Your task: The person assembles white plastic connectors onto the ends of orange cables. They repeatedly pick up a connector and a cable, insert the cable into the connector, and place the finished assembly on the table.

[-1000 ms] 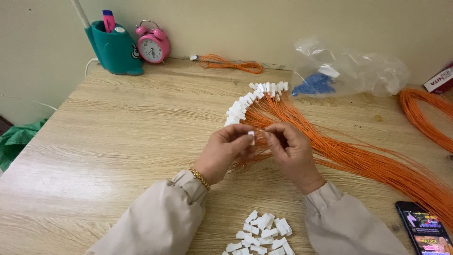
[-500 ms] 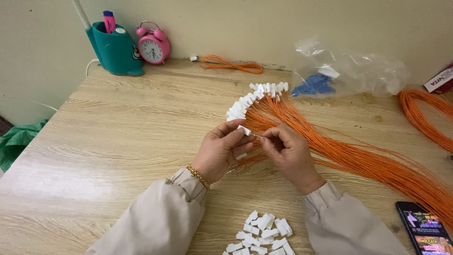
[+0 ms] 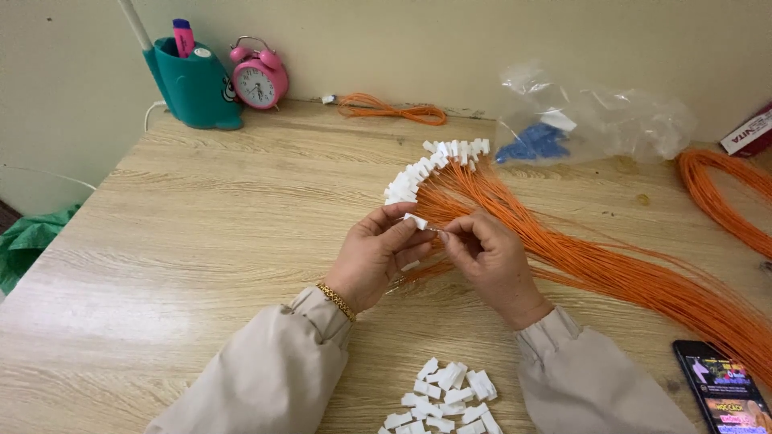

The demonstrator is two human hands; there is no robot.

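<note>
My left hand (image 3: 376, 255) pinches a small white plastic connector (image 3: 416, 220) between thumb and fingers above the wooden table (image 3: 201, 217). My right hand (image 3: 487, 257) pinches the end of a thin orange wire (image 3: 441, 233) right beside that connector. Both hands hover over a fanned bundle of orange wires (image 3: 595, 269); the far ends carry a row of white connectors (image 3: 430, 161). A pile of loose white connectors (image 3: 442, 398) lies near the table's front edge between my sleeves.
At the back left stand a teal pen holder (image 3: 193, 84) and a pink alarm clock (image 3: 257, 79). A coiled orange cable (image 3: 394, 108), a clear plastic bag with blue parts (image 3: 587, 124), more orange wire (image 3: 720, 193) and a phone (image 3: 724, 394) lie around.
The white connector in my left hand has shifted slightly down and toward my right hand's wire end. The hands stay in the same place above the bundle.
</note>
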